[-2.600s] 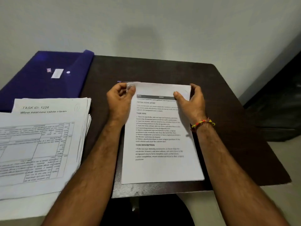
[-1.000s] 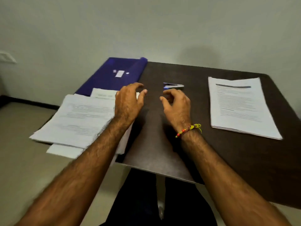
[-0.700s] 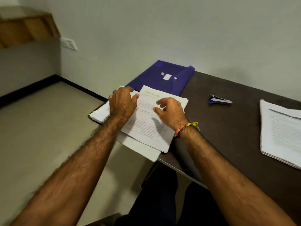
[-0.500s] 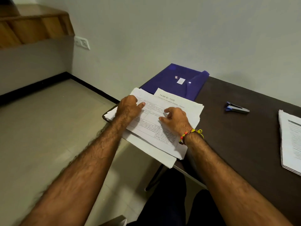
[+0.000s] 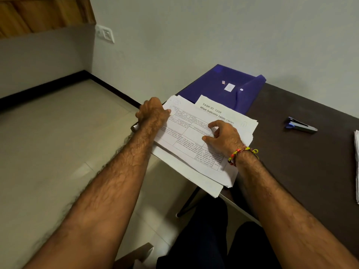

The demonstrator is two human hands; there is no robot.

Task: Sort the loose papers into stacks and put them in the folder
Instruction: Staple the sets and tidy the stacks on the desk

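Bare counter lies open between the papers and the right-edge stack, broken only by the stapler; the folder blocks the far corner.

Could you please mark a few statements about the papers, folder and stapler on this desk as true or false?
1. The blue folder lies at the far end of the desk, behind the loose paper pile. True.
2. The stapler sits on top of the paper pile. False: it lies on the bare dark desk, to the right of the pile.
3. The left hand is at the pile's left edge. True.
4. The right hand is holding the stapler. False: it rests on the top sheet, fingers curled.
5. The pile lies fully on the desk. False: its near corner overhangs the edge.
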